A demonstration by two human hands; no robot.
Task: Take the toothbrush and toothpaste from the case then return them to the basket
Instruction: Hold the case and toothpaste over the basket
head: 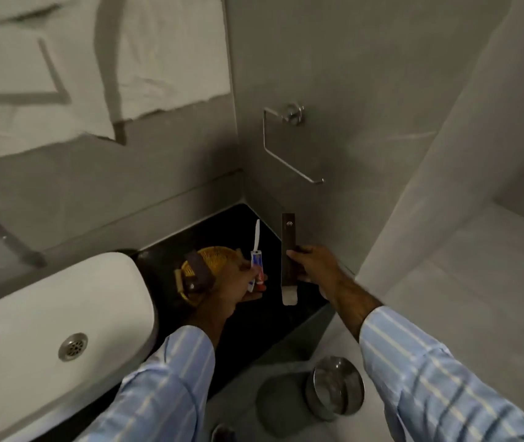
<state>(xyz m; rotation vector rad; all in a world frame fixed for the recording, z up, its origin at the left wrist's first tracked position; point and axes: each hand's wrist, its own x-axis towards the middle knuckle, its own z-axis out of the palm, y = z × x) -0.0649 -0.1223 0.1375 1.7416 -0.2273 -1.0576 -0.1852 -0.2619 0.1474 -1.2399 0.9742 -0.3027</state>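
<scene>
Grey walls (365,74) meet in a corner above a black table (232,224), a white sink (47,307) at left, a steel bin (334,387) on the grey floor (445,282).

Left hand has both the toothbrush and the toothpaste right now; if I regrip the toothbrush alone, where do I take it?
Pinch the toothbrush on its bare white shaft above the toothpaste, coming from above. It stands nearly upright out of the left hand, and only that upper part is clear of fingers and tube.
</scene>
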